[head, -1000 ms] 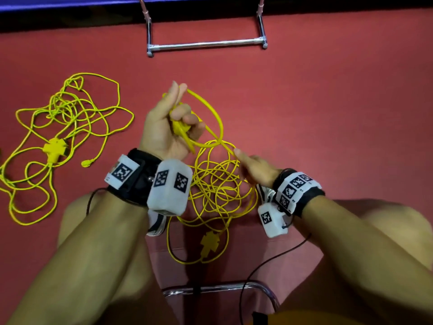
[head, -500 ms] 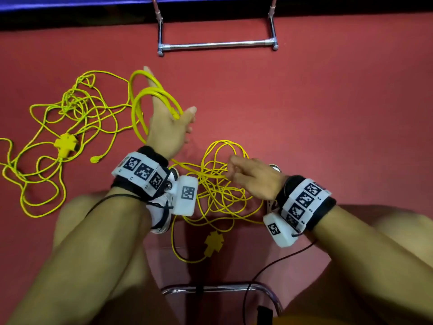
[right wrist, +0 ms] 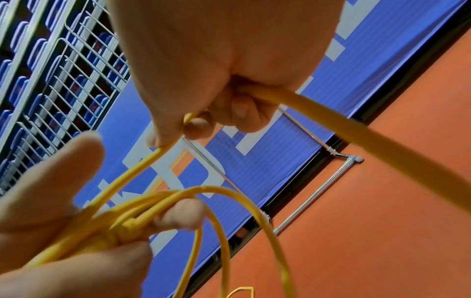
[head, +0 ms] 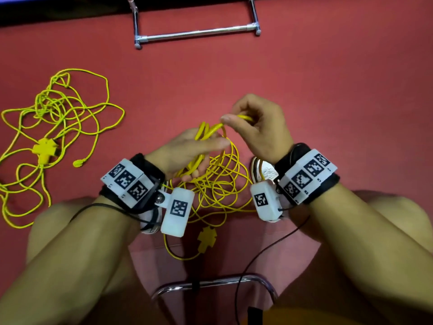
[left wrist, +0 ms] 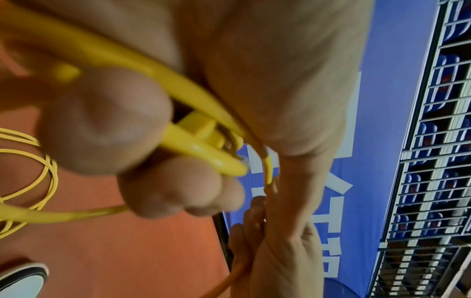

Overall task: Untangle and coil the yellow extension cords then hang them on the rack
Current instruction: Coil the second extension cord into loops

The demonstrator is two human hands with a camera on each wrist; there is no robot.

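1. left hand (head: 187, 148) clutches several thin, glossy loops of yellow cord (head: 218, 184); right hand (head: 260, 127) pinches one strand just above.
2. the rest lies tangled on red floor (head: 328, 102), its cross-shaped socket (head: 206, 239) nearest.
3. second cord (head: 58, 118) left; chrome rack (head: 196, 34) beyond.
4. banner lettering unreadable.

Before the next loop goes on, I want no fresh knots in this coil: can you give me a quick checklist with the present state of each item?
1. Left hand holds the gathered loops of the yellow extension cord: ok.
2. Right hand pinches the next strand to lay onto the bundle: ok.
3. Remaining cord on the red floor is free of tangles: not ok, it lies in crossed loops below the hands.
4. Its yellow cross-shaped socket block lies free: cannot tell.
5. Second yellow cord is apart from this one: ok, but uncoiled.
6. Chrome rack bar is bare: ok.
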